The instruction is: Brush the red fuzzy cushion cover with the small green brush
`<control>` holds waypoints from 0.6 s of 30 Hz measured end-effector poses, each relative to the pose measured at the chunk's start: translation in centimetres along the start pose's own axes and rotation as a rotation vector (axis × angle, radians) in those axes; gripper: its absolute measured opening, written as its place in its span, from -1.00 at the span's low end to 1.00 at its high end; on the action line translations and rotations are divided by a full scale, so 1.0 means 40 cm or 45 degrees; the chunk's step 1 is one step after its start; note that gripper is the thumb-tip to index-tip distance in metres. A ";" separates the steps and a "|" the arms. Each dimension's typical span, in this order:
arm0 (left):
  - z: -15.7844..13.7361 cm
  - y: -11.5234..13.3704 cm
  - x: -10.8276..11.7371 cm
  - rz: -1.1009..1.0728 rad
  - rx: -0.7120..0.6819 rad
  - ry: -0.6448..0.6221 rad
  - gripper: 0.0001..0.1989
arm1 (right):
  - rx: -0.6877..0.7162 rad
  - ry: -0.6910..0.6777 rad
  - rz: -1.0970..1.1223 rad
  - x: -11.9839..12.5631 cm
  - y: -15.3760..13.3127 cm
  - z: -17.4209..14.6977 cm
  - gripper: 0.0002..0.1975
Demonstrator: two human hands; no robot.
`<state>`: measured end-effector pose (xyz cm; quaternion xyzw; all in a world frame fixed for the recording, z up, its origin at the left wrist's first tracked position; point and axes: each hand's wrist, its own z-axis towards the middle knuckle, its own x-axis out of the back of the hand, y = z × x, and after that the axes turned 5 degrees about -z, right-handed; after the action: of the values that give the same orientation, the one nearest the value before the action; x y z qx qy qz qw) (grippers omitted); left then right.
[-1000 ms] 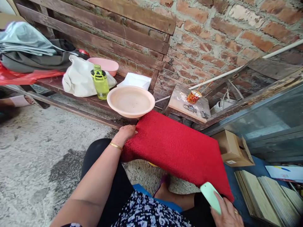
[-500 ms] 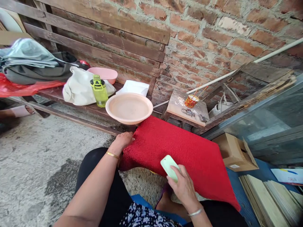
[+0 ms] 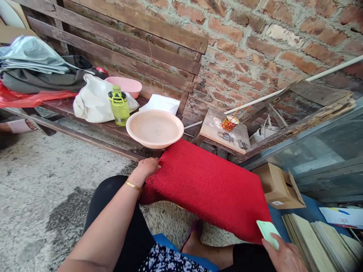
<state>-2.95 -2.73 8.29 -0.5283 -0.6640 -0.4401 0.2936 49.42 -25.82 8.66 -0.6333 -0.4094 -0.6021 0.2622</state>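
Observation:
A red, textured cloth (image 3: 210, 185) lies spread over a low surface in front of my knees. My left hand (image 3: 147, 167) is closed at its left edge, fingers curled over the cloth. Down at the lower right, my right hand (image 3: 285, 255) grips a pale green, flat, rounded block (image 3: 268, 232) with a small hole near its far end. The block is by the cloth's right end; its underside is hidden, so whether it touches the cloth cannot be told. A wide pale pink basin (image 3: 154, 129) of cloudy liquid stands just beyond my left hand.
On the wooden bench (image 3: 104, 130) are a green bottle (image 3: 119, 107), a white bag (image 3: 92, 100) and a pink bowl (image 3: 127, 86). A small table (image 3: 210, 124) holds a red patterned cup (image 3: 229, 123) and padlocks. A cardboard box (image 3: 279, 187) and stacked boards (image 3: 306, 241) stand right.
My right hand has moved right and toward me with the green block, from the cloth's middle front edge to its right end. My left hand has stayed at the left edge.

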 end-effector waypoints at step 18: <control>0.002 0.009 -0.003 0.004 0.001 -0.013 -0.65 | 0.303 -0.024 0.271 0.000 -0.081 -0.028 -0.51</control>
<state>-2.58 -2.69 8.27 -0.5316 -0.6648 -0.4367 0.2910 46.10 -25.05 8.29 -0.6433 -0.4109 -0.5119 0.3941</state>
